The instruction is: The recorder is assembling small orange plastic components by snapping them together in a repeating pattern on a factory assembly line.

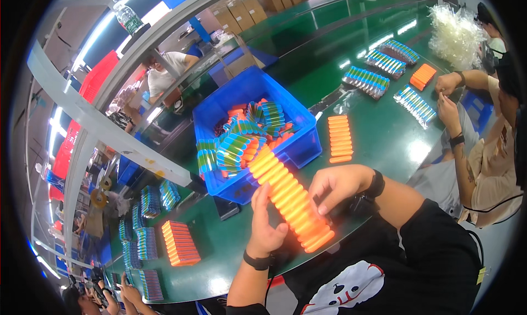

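1. The left hand (267, 222) is open, fingers stretched upward, pressed flat against the near-left side of a long row of orange sticks (290, 197).
2. The right hand (336, 184) curls over the far-right side of the same row, fingers bent down onto the sticks, so the row is pinched between both hands.
3. That row of orange sticks runs diagonally, its upper end resting against the front edge of the blue bin (299, 150), its lower end near the person's chest, held above the green bench (230, 249).
4. The blue bin sits on the bench just beyond the hands, filled with a loose heap of orange sticks and green-and-blue striped packs (237, 147).
5. Right of the bin, a short flat row of orange sticks (340, 138) lies on the bench.
6. Left of the hands, another orange row (179, 242) lies flat, with striped packs beside it.
7. Farther right, several striped rows (366, 81) and a small orange stack (423, 76) lie in front of a co-worker's hands (448, 98).
8. A pile of clear plastic bags (454, 36) sits at the far right of the bench.
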Demonstrator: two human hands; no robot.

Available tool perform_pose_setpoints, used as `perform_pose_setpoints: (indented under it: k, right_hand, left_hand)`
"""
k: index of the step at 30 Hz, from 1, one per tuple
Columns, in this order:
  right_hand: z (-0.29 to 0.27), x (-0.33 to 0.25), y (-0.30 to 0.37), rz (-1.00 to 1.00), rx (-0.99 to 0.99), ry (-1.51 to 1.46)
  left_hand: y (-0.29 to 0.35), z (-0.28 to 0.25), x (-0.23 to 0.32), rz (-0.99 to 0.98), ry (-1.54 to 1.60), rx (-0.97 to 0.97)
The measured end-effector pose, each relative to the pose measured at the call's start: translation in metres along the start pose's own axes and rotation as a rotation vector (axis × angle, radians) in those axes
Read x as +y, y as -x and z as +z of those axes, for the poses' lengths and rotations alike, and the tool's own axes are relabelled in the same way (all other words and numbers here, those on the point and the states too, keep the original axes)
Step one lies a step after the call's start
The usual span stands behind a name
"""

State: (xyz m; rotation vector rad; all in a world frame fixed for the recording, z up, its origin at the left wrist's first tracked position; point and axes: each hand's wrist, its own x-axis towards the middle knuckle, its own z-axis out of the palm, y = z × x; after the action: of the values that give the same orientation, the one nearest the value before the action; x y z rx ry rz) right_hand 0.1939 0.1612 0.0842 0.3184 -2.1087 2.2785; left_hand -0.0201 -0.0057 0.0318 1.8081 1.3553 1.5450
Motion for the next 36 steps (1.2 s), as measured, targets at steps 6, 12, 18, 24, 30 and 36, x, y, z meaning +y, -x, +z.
perform_pose_setpoints:
  k: [6, 12, 18, 24, 30, 36]
  right_hand:
    - [-0.004, 0.018, -0.004, 0.105, -0.405, -0.067]
    - [0.000, 0.022, -0.010, 0.124, -0.409, -0.070]
    - [-0.006, 0.017, -0.011, 0.266, -0.427, -0.107]
    - [-0.017, 0.015, -0.007, 0.010, 0.185, -0.055]
    - [-0.005, 0.049, -0.039, -0.328, 0.608, 0.398]
    - [0.004, 0.042, -0.042, -0.256, 0.594, 0.602]
  left_hand:
    - [-0.005, -0.003, -0.001, -0.059, 0.047, -0.035]
    - [-0.012, -0.002, 0.005, -0.141, -0.059, -0.012]
    - [-0.009, 0.003, -0.012, -0.328, 0.011, 0.011]
    - [-0.010, 0.002, -0.009, -0.324, 0.017, -0.008]
    - [-0.009, 0.004, -0.003, -0.178, -0.208, 0.025]
    - [-0.010, 0.002, 0.001, -0.148, -0.259, 0.041]
